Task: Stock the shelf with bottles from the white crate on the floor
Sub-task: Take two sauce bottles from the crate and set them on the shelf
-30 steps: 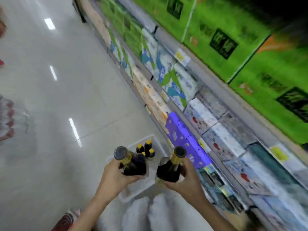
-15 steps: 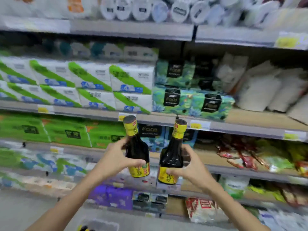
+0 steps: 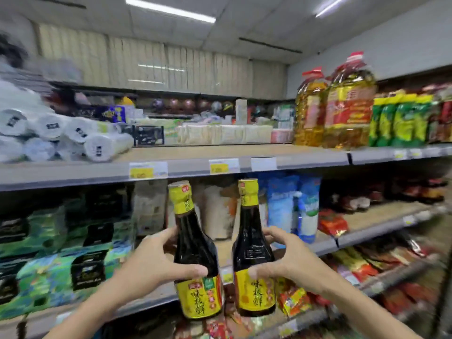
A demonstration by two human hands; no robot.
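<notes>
While both bottles were level with the tissue shelves half a second ago, the view has since risen and they now sit just under the top shelf (image 3: 244, 152). Left hand (image 3: 156, 260) has its fingers (image 3: 193, 270) wrapped around the left bottle (image 3: 195, 250), thumb across the glass above the yellow label. Right hand (image 3: 286, 258) grips the right bottle (image 3: 252, 248) the same way. Both bottles are upright, close together but apart. That shelf has a bare stretch between the paper rolls (image 3: 73, 138) at left and the oil jugs (image 3: 335, 108) at right, its front edge carrying price tags (image 3: 148, 170) just above the caps.
</notes>
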